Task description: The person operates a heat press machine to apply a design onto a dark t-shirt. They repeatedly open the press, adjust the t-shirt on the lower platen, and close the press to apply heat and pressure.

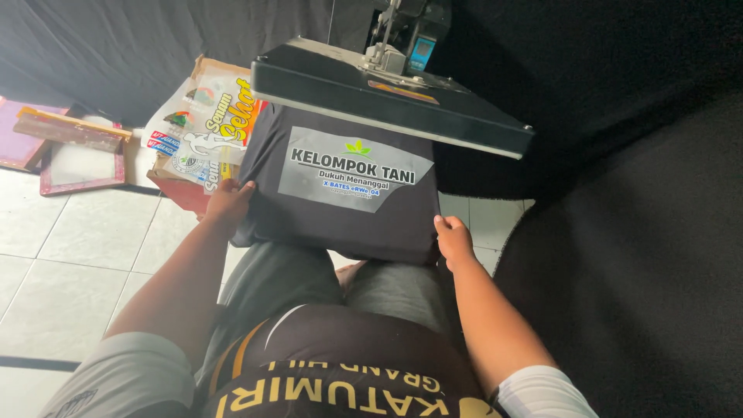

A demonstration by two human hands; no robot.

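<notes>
dark garment (pixel 340 224) lies flat on lower platen of heat press, under raised upper platen (pixel 387 97). your left hand (pixel 227 201) and right hand (pixel 453 240) grip its side edges, fingers curled on fabric. keep pull even; keep grey transfer sheet (pixel 352 178) centred, wrinkle-free.
</notes>
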